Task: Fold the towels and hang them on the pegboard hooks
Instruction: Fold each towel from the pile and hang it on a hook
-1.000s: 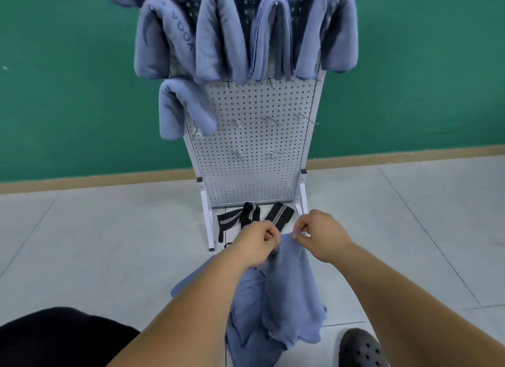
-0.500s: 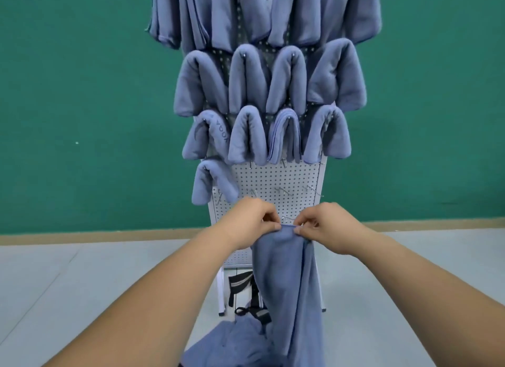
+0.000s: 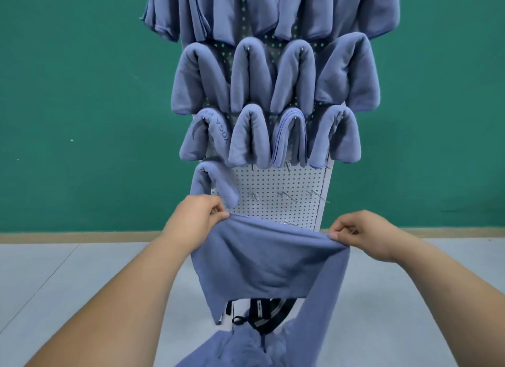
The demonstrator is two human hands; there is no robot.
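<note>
Head view: both hands [image 3: 273,230], held apart, pinch a blue towel [image 3: 262,263] stretched between them, its top edge sagging.

Hands [image 3: 199,219] apart, towel [image 3: 262,260] spread wide

Bare forearms [image 3: 123,298], bare grips [image 3: 195,219]

The pale tiled floor [image 3: 82,284] carries a white pegboard [image 3: 276,186] upright on its stand. At the stand's foot lie black striped straps [image 3: 262,312], with a loose heap of blue towels [image 3: 246,347] nearer the camera. Folded towels [image 3: 248,77] hang in rows on the pegboard's hooks [image 3: 317,196].
</note>
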